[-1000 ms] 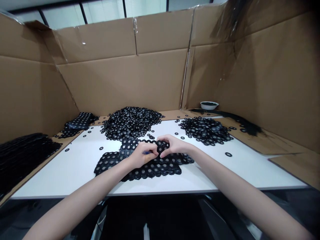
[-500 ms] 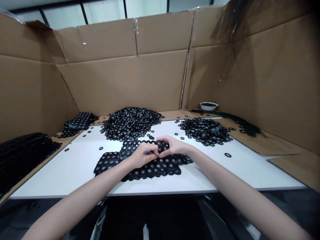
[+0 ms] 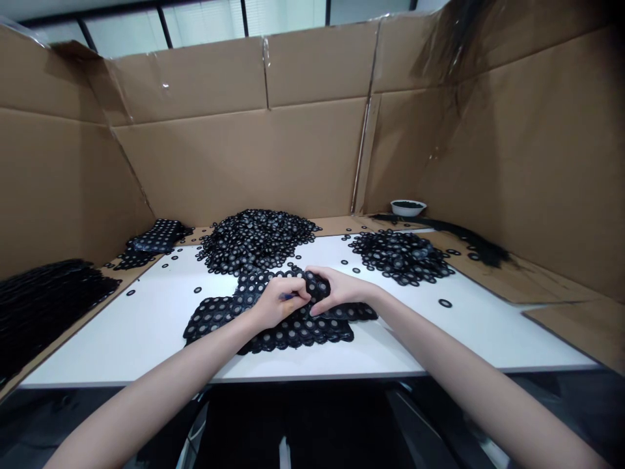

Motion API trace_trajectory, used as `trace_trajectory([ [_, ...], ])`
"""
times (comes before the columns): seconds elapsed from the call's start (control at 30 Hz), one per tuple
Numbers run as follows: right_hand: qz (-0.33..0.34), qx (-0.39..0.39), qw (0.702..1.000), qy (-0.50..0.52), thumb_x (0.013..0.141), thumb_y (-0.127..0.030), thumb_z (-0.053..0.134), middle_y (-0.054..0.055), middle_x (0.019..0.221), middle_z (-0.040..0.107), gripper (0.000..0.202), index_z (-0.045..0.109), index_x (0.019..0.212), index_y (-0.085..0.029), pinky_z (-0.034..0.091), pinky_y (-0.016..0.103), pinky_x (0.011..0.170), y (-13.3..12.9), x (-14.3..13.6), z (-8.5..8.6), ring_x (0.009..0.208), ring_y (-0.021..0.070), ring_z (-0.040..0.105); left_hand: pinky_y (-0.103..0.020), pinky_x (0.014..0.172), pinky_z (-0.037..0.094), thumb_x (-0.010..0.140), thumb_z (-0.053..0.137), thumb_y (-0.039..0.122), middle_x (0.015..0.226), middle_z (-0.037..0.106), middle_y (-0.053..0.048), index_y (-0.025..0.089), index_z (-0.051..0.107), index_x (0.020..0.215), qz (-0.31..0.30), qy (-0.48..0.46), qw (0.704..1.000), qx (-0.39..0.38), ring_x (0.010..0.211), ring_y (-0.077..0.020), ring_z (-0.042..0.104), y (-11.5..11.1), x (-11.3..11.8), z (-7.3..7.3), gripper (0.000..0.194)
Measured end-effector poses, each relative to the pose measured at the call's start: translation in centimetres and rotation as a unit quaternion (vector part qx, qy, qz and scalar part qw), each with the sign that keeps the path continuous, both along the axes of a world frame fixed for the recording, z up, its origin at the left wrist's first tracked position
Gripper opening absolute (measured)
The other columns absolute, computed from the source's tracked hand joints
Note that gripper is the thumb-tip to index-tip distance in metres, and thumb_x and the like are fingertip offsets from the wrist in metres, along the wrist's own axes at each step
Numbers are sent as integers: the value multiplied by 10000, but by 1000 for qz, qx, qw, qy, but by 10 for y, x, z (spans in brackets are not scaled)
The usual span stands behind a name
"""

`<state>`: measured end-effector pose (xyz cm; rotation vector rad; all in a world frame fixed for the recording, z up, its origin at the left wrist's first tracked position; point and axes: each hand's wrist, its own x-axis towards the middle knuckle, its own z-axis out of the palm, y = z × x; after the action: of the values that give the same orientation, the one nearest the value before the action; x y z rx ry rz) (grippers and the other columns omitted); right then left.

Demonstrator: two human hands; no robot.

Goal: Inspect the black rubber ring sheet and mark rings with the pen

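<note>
A black sheet of joined rings [image 3: 293,332] lies near the front of the white board, with part of it raised between my hands. My left hand [image 3: 280,301] is closed in a pinch around a small dark blue tool [image 3: 286,296], only partly visible, at the sheet's middle. Curved round the raised part from the right, my right hand [image 3: 334,290] grips it between thumb and fingers. The fingertips hide some of the rings between them.
Two heaps of loose black rings [image 3: 258,238] [image 3: 400,254] lie behind the sheet. Stacked black sheets [image 3: 43,306] stand left. A white bowl [image 3: 409,208] and dark strands [image 3: 469,241] are back right. Cardboard walls [image 3: 234,163] surround the board.
My right thumb has moved slightly down and away from my left fingertips, opening a wider gap where more of the raised sheet shows. My left hand has barely moved.
</note>
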<state>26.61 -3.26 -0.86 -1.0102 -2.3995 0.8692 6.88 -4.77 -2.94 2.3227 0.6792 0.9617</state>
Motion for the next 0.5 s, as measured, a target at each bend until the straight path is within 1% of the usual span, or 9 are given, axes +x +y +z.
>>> trace_trajectory([
  [0.27,0,-10,1000,0,500,-453,779,66,1195,532,787,486,1183,-192,377,380,967,0,0,-1,1127,284,476,-200,626,386,788,556,175,680,587,1,136,574,663,4,-11,1000,9,633,-102,519,1,0,-1,132],
  [0.5,26,-22,999,17,523,-406,779,53,1161,557,703,523,1141,-187,375,366,961,0,0,1,1097,261,496,-197,621,385,776,571,179,664,585,6,133,573,653,0,-22,1000,8,617,-97,514,1,-1,-1,131],
])
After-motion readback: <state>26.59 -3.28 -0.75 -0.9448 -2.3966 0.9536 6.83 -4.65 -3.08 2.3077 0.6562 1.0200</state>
